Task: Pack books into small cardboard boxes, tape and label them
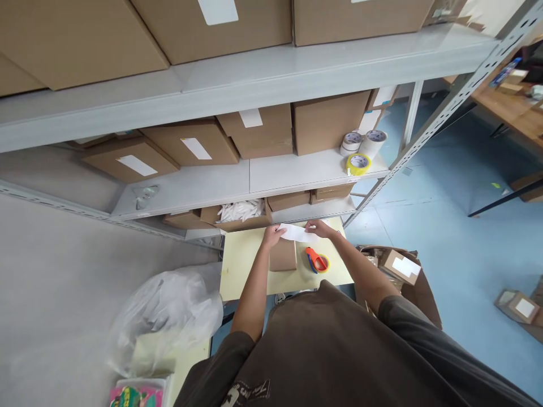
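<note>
Between my two hands a white paper label (296, 233) is stretched out over the pale yellow table (241, 265). My left hand (272, 234) pinches its left end. The other end is gripped by the fingers of my right hand (319, 228). Just below the label lies a small brown cardboard box (283, 255), its far edge partly covered by the label and my left hand. An orange and blue tape dispenser (316, 260) with a yellow-edged roll rests to the right of the box, below my right hand.
A metal shelf (297, 169) of cardboard boxes stands ahead, with tape rolls (358, 163) at its right end. An open carton (244, 212) holds white items. Beside my right arm is a large carton of parcels (401, 265); a plastic bag (169, 311) sits at left.
</note>
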`<state>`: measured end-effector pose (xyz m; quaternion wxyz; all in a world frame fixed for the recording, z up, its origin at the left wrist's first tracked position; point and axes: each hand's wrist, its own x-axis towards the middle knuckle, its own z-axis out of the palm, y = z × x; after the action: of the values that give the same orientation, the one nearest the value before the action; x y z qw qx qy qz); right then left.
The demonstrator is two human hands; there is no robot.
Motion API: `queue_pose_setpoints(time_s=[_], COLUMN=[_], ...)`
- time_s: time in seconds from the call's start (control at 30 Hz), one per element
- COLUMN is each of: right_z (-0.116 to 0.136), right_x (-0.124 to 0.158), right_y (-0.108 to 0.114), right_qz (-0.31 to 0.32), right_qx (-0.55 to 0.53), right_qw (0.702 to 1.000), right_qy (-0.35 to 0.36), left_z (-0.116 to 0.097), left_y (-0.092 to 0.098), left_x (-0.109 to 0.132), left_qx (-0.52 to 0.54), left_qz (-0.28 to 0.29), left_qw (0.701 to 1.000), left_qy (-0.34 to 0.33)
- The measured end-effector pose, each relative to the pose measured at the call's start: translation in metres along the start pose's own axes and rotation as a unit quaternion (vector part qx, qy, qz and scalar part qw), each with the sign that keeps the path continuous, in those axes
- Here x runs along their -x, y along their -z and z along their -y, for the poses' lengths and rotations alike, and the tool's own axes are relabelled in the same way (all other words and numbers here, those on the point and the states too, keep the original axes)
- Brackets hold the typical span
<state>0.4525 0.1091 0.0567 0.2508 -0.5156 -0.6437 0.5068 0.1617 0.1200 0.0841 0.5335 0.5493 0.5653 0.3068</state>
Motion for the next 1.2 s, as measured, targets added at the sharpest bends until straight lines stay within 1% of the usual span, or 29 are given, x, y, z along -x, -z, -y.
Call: queue_pose_setpoints(time_s=[0.1,0.2,0.3,0.4,0.47,0.53,0.57,0.6,0.63,0.7,0.73,0.77,0.8,0.87,0.97,1.03,1.1,1.2], right_z=[0.002,0.0,-0.004,-0.006,-0.006,-0.006,-0.007,-0.008,-0.009,-0.011,-0.012,-0.011,-0.01,-0.002,0.016,0.03,0.043,0.06], right_x=[-0.003,-0.003,-0.001,0.001,0.0,-0.002,-0.004,-0.005,-0.006,-0.008,-0.008,-0.009,-0.008,-0.007,-0.007,-0.009,-0.013,-0.021], right_y=[-0.001,0.0,0.007,0.013,0.013,0.012,0.011,0.011,0.011,0.01,0.008,0.005,-0.001,-0.019,-0.063,-0.096,-0.124,-0.152], right_qz=[0.021,0.003,-0.017,-0.016,0.01,0.038,0.038,0.021,-0.012,-0.097,-0.129,-0.148,-0.153,-0.127,-0.054,-0.027,-0.041,-0.068], right_qx=[-0.074,-0.108,-0.123,-0.139,-0.143,-0.115,-0.084,-0.045,-0.003,0.063,0.08,0.083,0.075,0.04,-0.026,-0.069,-0.098,-0.118], right_qw=[0.997,0.994,0.992,0.989,0.989,0.993,0.996,0.999,1.0,0.993,0.988,0.984,0.984,0.99,0.998,0.997,0.994,0.99], right_qy=[0.0,-0.014,-0.034,-0.038,-0.025,-0.015,-0.014,-0.015,-0.019,-0.032,-0.04,-0.048,-0.053,-0.052,-0.024,-0.009,-0.016,-0.037], left_z=[0.008,0.019,0.028,0.032,0.032,0.032,0.033,0.034,0.035,0.041,0.044,0.047,0.05,0.055,0.058,0.06,0.063,0.07], left_y=[0.001,-0.004,-0.008,-0.01,-0.012,-0.015,-0.016,-0.017,-0.017,-0.017,-0.017,-0.017,-0.017,-0.018,-0.018,-0.014,-0.006,0.016], left_x=[0.005,0.012,0.019,0.024,0.024,0.022,0.021,0.019,0.019,0.018,0.019,0.021,0.022,0.027,0.036,0.044,0.053,0.069], left_qx=[0.032,0.081,0.144,0.162,0.152,0.147,0.15,0.154,0.159,0.172,0.183,0.198,0.216,0.256,0.294,0.298,0.292,0.285], left_qz=[-0.046,-0.092,-0.139,-0.14,-0.14,-0.156,-0.167,-0.177,-0.182,-0.186,-0.184,-0.182,-0.178,-0.166,-0.13,-0.108,-0.096,-0.092], left_qw=[0.998,0.991,0.978,0.975,0.977,0.975,0.973,0.97,0.967,0.961,0.957,0.953,0.949,0.941,0.938,0.942,0.944,0.943], left_qy=[0.027,0.048,0.06,0.058,0.054,0.057,0.062,0.072,0.085,0.114,0.126,0.137,0.145,0.15,0.129,0.114,0.118,0.144])
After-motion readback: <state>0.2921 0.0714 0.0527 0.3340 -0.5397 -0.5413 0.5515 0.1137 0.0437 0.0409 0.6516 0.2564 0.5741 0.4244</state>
